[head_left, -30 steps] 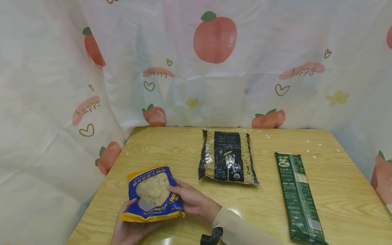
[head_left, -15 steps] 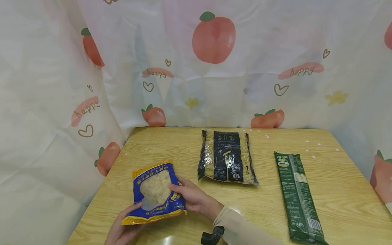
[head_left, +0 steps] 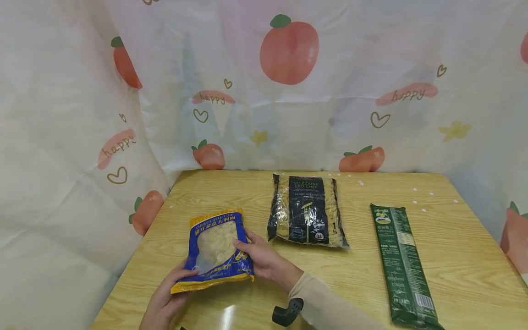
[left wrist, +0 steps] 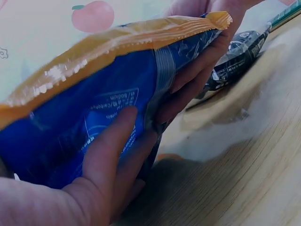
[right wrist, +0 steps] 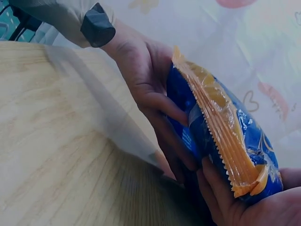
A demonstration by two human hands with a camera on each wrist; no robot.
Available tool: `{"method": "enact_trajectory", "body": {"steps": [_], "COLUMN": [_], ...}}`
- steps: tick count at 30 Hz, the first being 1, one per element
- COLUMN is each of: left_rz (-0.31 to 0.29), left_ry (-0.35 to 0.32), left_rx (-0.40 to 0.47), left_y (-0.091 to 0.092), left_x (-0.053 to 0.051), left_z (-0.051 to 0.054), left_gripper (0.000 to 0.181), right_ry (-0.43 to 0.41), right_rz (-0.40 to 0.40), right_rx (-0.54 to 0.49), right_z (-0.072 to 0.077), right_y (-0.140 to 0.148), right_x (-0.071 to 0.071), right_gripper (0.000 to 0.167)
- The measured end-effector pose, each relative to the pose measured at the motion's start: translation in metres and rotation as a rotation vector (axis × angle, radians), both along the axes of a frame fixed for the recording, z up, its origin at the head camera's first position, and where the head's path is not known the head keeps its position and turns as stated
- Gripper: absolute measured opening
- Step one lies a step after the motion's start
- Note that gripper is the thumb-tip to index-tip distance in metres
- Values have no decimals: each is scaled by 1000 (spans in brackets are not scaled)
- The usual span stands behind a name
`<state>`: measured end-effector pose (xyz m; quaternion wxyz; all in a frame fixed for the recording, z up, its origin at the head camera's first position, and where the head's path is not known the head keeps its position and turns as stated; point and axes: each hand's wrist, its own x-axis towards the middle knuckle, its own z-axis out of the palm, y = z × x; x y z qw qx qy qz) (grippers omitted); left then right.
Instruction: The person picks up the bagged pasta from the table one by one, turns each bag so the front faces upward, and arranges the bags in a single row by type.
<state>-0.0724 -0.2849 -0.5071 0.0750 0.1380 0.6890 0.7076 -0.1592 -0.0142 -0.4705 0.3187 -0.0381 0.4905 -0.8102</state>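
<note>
Both hands hold a blue and yellow bag of orecchiette pasta point(head_left: 216, 247) tilted above the left part of the table. My left hand point(head_left: 167, 293) grips its lower left corner, thumb on the front and fingers underneath. At the right edge, my right hand point(head_left: 266, 259) has its thumb on the clear window and its fingers behind the bag. Fingers of both hands press the printed blue back point(left wrist: 108, 103) in the left wrist view. In the right wrist view the yellow crimped seal point(right wrist: 216, 127) faces the camera.
A black bag of penne point(head_left: 307, 211) lies at the table's middle back. To its right is a long green spaghetti packet point(head_left: 404, 266). A fruit-print cloth point(head_left: 288, 123) hangs behind the wooden table point(head_left: 350, 284).
The orecchiette bag has moved slightly right and away from me, both hands moving along with it. The black and green packets stay in place.
</note>
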Motion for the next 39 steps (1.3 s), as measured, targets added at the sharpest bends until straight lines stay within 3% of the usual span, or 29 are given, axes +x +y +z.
{"method": "enact_trajectory", "body": {"steps": [2,3,4,8,20,21,25,26,30,32,33,36,39], "left_rz": [32,82,94,111,118,98,69,61,76,71,74,69,73], "left_ry": [325,454,472,494,415,368,318,259,218,243,308,384,368], "left_rx": [-234,-330,-357,-406,-353,-296,-239,-197,-231,-266,-321,-382,-388], "left_y": [-6,-8,-9,-11,-6,-5,-4,-4,-4,-5,-6,-8,-7], "left_x": [3,4,3,-5,-33,-37,-49,-53,-64,-69,-71,-77,-83], "left_z": [-8,-12,-13,-17,-13,-12,-6,-3,3,3,2,0,1], "left_gripper": [45,47,49,50,56,55,52,51,47,47,48,51,52], "right_ry": [1,2,-2,-7,-16,-17,-20,-24,-41,-43,-45,-44,-37], "right_rz": [-14,-21,-28,-63,-80,-83,-103,-109,-134,-143,-150,-176,-202], "right_rx": [4,6,8,18,34,34,47,52,73,80,82,96,102], "right_z": [0,0,1,1,2,2,3,3,3,3,3,3,3], "right_y": [0,0,0,1,4,4,4,4,4,3,3,3,2], "right_x": [-1,-2,-3,-7,-22,-24,-30,-32,-39,-42,-43,-48,-53], "right_gripper": [66,66,66,66,63,63,63,63,64,64,64,64,64]}}
